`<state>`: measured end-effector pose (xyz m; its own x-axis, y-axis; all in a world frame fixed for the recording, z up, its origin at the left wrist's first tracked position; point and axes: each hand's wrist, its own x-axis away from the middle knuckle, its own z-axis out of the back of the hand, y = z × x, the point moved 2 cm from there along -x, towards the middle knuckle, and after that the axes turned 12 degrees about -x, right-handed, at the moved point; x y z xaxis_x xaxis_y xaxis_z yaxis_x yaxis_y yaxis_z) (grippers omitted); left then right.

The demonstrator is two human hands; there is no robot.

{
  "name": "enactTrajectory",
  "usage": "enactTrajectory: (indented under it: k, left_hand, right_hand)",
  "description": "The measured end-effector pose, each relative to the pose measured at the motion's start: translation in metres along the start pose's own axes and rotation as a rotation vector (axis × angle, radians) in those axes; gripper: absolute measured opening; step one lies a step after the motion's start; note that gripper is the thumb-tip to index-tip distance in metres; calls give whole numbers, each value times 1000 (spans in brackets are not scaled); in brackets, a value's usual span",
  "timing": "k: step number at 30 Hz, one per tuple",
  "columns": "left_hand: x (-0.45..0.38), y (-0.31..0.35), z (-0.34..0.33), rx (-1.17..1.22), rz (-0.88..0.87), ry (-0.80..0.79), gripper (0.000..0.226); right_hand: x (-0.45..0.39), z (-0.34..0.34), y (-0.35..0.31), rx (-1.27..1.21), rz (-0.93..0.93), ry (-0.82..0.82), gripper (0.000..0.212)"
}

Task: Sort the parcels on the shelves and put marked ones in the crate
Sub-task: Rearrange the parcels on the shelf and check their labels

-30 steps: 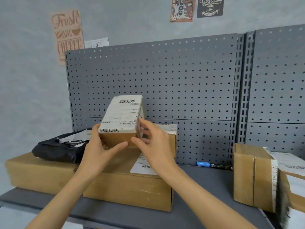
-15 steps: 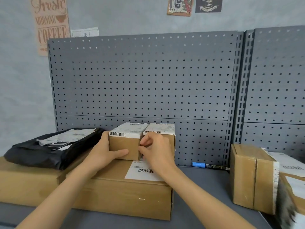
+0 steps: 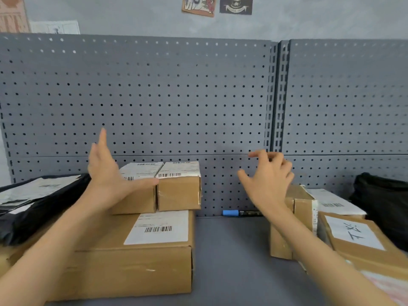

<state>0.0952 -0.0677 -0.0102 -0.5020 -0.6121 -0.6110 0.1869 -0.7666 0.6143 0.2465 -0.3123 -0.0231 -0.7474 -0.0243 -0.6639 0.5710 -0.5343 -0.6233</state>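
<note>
A: Cardboard, brown, two small parcels: the left small parcel (image 3: 134, 191) and the right small parcel (image 3: 179, 186) sit side by side, touching, on top of the large flat box (image 3: 132, 257) on the grey shelf (image 3: 229, 250).

B: State of the hands?

A: Left hand (image 3: 108, 173) is spread, fingers straight, released, in front of the left small parcel; contact cannot be confirmed. Right hand (image 3: 268, 180) hangs in the air with loosely curled fingers, grasping nothing, near the upright box (image 3: 293, 217).

B: And marked items?

A: One parcel at the right, the handwritten-label box (image 3: 355, 235), carries pen strokes on its label. The crate is not in view.

B: Failure modes?

A: Probable risks: the left thumb catching the small pair and pushing them off the large flat box; the right forearm knocking the upright box, which stands on a narrow face. The blue-capped marker (image 3: 240, 213) lies by the pegboard (image 3: 154, 96) and could roll if nudged.
</note>
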Motion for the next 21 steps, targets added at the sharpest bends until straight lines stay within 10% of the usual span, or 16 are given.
enactTrajectory:
  k: [5, 11, 16, 21]
  left_hand:
    - [29, 63, -28, 100, -351, -43, 119]
    - [81, 118, -89, 319, -424, -695, 79]
    - [106, 127, -118, 338, -146, -1117, 112]
    - [108, 134, -121, 688, 13, -1044, 141]
  right_hand:
    - [-1, 30, 40, 317, -124, -150, 67]
    - [13, 54, 58, 363, -208, -396, 80]
    - [26, 71, 61, 28, -41, -370, 92]
    - [39, 80, 39, -92, 403, -273, 101]
